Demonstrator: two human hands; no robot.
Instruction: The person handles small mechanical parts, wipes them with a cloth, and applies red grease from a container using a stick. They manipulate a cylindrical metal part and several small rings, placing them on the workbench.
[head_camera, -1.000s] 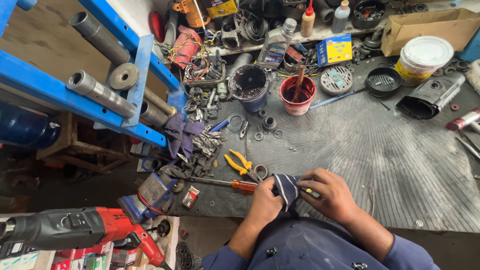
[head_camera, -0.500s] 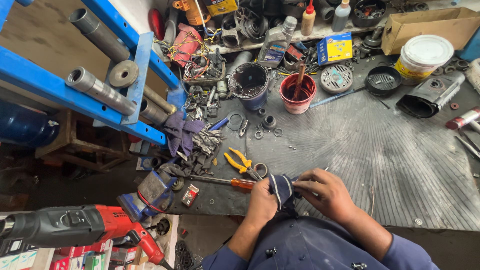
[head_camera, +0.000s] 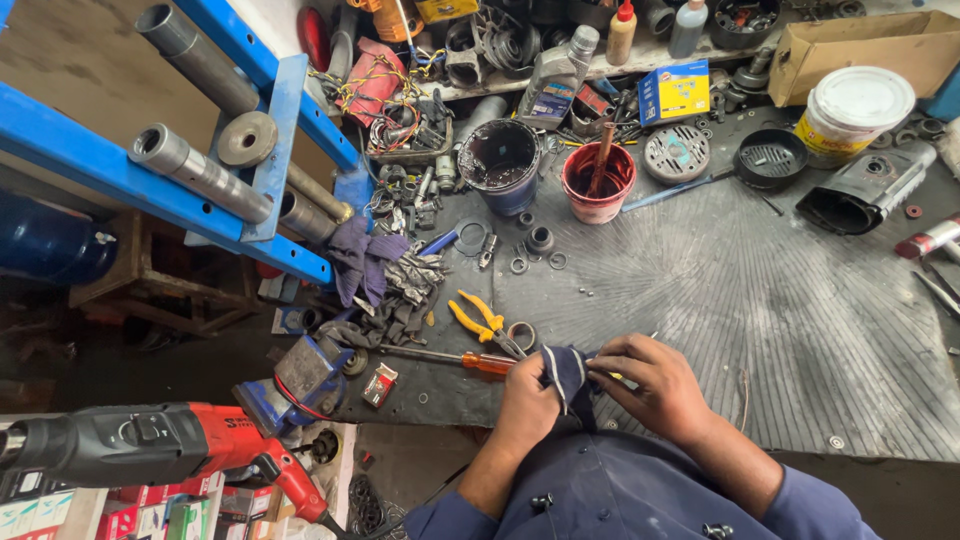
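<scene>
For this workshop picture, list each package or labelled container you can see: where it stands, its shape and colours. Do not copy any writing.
Cardboard box: top right, brown, open.
White bucket: beside that box, round, white lid, yellow label.
Blue carton: back centre, small, blue with yellow.
Grey oil bottle: back, upright, grey.
Stacked cartons: bottom left, red, green and white.

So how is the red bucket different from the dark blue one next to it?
The red bucket is smaller and squatter; the dark blue bucket is taller and wider. The red bucket has a stick standing in it; the dark blue bucket has none, only dark contents. Both are open, upright and grimy, side by side on the work surface.
</scene>
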